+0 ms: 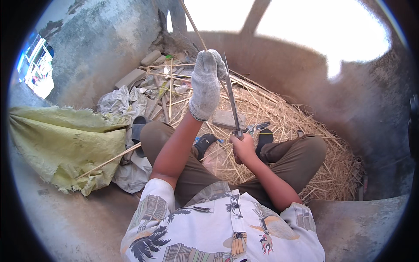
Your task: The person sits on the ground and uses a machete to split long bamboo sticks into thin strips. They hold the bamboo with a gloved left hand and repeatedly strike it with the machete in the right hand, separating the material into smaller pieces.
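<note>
A white knitted glove covers my left hand [206, 83], which is raised in front of me and closed round a thin wooden or bamboo stick [192, 21]. The stick slants up and left out of the glove, and its lower part shows just below the fingers, close to the blade. Bare, my right hand [244, 147] is wrapped round the handle of a long, narrow knife [231, 96]. The blade points upward, and its upper part is beside the gloved fingers. Whether the edge touches the stick I cannot tell.
Pale strips and shavings [323, 157] cover the floor round my crossed legs. A brick [228, 118] lies between my feet. To the left are a yellow-green woven sack [65, 144], a light stick [109, 160] across it, and crumpled whitish sheeting [135, 172]. Rubble [131, 78] lies by the wall.
</note>
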`<state>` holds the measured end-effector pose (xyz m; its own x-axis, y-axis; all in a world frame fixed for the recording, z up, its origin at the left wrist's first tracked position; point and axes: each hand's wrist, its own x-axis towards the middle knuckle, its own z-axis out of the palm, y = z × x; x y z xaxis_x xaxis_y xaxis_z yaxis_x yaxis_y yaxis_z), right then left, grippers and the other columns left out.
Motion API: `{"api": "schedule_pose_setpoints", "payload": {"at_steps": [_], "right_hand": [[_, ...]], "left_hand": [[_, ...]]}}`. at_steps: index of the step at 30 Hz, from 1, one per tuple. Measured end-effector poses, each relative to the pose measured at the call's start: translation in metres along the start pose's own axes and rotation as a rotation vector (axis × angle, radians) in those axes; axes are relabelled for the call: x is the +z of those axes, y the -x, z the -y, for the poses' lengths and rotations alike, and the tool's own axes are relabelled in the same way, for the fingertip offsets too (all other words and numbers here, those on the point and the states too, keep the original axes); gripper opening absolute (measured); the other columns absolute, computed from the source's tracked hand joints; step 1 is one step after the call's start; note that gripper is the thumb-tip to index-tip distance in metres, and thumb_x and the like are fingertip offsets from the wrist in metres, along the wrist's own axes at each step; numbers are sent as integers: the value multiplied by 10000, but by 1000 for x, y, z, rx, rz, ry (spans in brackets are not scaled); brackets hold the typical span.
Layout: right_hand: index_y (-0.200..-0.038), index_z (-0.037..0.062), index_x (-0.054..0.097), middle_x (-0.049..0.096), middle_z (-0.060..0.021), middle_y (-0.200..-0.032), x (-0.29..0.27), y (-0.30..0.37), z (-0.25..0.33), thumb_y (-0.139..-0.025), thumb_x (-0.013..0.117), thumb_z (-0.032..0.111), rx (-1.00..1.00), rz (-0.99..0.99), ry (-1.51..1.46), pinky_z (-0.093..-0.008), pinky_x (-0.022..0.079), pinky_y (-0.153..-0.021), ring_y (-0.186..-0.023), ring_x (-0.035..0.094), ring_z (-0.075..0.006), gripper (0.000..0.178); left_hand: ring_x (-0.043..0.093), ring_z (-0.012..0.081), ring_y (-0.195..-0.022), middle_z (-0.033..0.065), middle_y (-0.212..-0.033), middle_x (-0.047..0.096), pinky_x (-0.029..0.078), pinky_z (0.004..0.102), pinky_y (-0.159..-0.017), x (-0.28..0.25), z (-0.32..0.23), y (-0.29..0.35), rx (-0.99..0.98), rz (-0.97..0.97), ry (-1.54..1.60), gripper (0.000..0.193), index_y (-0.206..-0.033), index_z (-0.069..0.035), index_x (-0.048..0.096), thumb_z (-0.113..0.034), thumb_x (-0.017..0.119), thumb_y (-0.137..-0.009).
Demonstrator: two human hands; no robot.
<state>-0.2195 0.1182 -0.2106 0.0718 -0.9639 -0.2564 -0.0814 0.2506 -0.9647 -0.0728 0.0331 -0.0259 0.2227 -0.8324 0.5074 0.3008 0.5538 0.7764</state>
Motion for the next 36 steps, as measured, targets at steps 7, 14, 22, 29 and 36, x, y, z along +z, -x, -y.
{"api": "schedule_pose_setpoints", "payload": {"at_steps": [7, 14, 22, 29, 36], "right_hand": [[-714, 20, 587, 506, -22, -508, -3, 1, 10, -858, 655, 128, -18, -25, 38, -304, 360, -352, -363, 469, -125, 192], [-709, 28, 573, 504, -24, -514, -1, 11, 20, -847, 656, 108, -37, -1, 17, -306, 356, -352, -359, 459, -125, 180], [-714, 40, 551, 491, -6, -533, 0, 9, 7, -871, 643, 100, -95, -71, -142, -291, 353, -353, -374, 452, -107, 192], [-675, 43, 547, 489, -14, -507, 2, 5, 3, -846, 658, 128, -77, -41, 118, -296, 368, -356, -375, 469, -118, 221], [-708, 39, 540, 486, -27, -531, 5, 18, 25, -878, 645, 96, -16, -69, -322, -302, 364, -354, -380, 450, -120, 207]], "left_hand": [[480, 90, -749, 2, -836, 514, 443, 269, -724, -12, -4, -8, -33, 168, 394, 370, -980, -87, 559, -421, 440, -1089], [465, 77, -728, -11, -829, 525, 429, 250, -687, -4, -15, 0, -19, 283, 199, 340, -1023, -53, 592, -369, 482, -1084], [373, 104, -681, -12, -782, 437, 361, 273, -653, -5, -27, -4, -1, 182, 23, 345, -936, -82, 541, -382, 461, -1087], [365, 103, -679, -24, -758, 401, 351, 273, -639, -10, -19, -10, -13, 178, 171, 357, -914, -94, 525, -407, 474, -1078], [356, 118, -678, -27, -739, 357, 342, 291, -638, -18, -22, -15, 14, 135, 267, 358, -886, -112, 513, -422, 502, -1065]]}}
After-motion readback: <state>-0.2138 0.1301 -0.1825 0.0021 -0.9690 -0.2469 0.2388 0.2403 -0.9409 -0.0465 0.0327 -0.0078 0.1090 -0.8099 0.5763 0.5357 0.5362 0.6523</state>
